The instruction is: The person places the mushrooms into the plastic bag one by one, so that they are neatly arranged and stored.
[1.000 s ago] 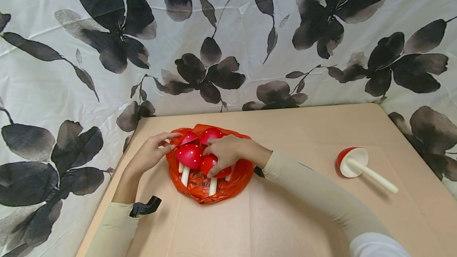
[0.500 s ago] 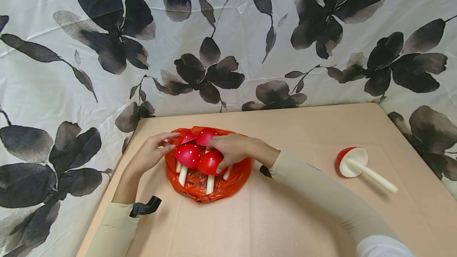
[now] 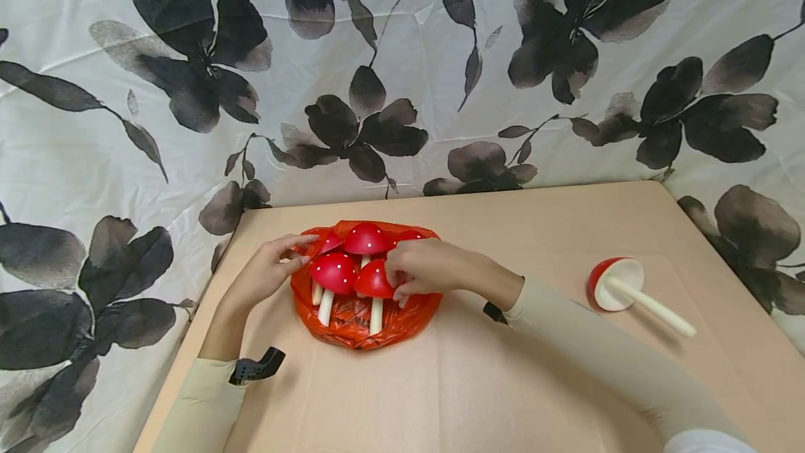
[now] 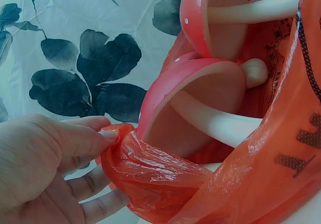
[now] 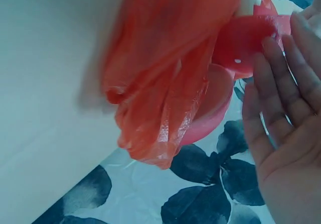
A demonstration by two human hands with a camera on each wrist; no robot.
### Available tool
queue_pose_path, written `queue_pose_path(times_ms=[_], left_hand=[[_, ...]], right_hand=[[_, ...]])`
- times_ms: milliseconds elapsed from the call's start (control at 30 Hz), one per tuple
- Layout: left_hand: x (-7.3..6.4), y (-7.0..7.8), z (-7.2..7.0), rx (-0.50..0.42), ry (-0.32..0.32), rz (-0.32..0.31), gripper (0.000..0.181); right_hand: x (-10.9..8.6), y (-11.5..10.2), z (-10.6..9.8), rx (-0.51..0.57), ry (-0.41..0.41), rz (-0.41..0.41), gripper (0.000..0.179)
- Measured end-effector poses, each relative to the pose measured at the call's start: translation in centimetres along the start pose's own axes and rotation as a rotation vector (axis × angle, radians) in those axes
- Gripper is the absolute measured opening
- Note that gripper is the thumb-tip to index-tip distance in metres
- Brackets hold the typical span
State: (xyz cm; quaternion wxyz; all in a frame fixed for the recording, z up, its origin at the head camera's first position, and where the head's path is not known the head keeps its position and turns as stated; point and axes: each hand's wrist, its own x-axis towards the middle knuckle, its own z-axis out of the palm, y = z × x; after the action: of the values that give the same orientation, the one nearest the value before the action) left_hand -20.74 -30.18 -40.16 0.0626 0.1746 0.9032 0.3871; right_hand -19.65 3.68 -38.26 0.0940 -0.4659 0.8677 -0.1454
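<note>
A red plastic bag [image 3: 355, 324] sits with its mouth open on the table, holding several toy mushrooms [image 3: 334, 272] with white-dotted red caps and pale stems. At the bag's left rim, my left hand [image 3: 267, 271] pinches the plastic between thumb and fingertips; the left wrist view shows this fold of bag [image 4: 155, 174] beside a mushroom cap [image 4: 170, 98]. My right hand [image 3: 434, 268] is over the bag's right side, by the front right mushroom [image 3: 375, 282]. In the right wrist view, its fingers are loosely extended close to a red cap [image 5: 241, 43]; contact is unclear.
Another red-capped mushroom [image 3: 619, 285] lies on its side at the right of the table [image 3: 503, 397], its stem pointing toward the front right. Behind the table hangs a white cloth [image 3: 440, 75] with dark flowers.
My right hand has drawn right and off the front mushrooms, uncovering more of their caps. The caps under it have shifted slightly. My left hand stays at the bag's rim.
</note>
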Motion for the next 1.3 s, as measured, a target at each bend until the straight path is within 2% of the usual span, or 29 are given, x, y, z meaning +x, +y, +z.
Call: queue_pose_path(times_ms=[100, 233, 333, 600, 900, 1033, 1233, 1300], left_hand=[[-0.1, 0.1, 0.0, 0.004, 0.005, 0.002, 0.040], [-0.1, 0.1, 0.1, 0.002, 0.010, 0.006, 0.040], [-0.1, 0.0, 0.2, -0.003, 0.004, 0.001, 0.041], [-0.2, -0.2, 0.2, 0.000, 0.010, 0.001, 0.041], [-0.2, -0.2, 0.1, -0.017, 0.016, 0.025, 0.042], [-0.2, -0.1, 0.1, -0.026, 0.003, 0.023, 0.042], [-0.3, 0.0, 0.0, -0.017, 0.001, 0.008, 0.042], [-0.3, 0.0, 0.0, -0.019, -0.001, 0.006, 0.041]], right_hand=[[-1.2, 0.0, 0.3, -0.008, -0.075, -0.007, 0.018], [-2.4, 0.0, 1.0, -0.076, -0.171, 0.031, 0.033], [-3.0, 0.1, 1.5, -0.115, -0.206, 0.056, 0.041], [-3.7, 0.7, 2.2, -0.205, -0.205, 0.049, 0.039], [-5.1, 0.8, 2.2, -0.246, -0.227, 0.072, 0.032], [-6.1, 0.8, 1.9, -0.221, -0.200, 0.071, 0.033], [-8.0, 1.2, 1.0, -0.179, -0.045, -0.012, 0.035], [-8.9, 1.4, 0.4, -0.143, -0.013, -0.006, 0.037]])
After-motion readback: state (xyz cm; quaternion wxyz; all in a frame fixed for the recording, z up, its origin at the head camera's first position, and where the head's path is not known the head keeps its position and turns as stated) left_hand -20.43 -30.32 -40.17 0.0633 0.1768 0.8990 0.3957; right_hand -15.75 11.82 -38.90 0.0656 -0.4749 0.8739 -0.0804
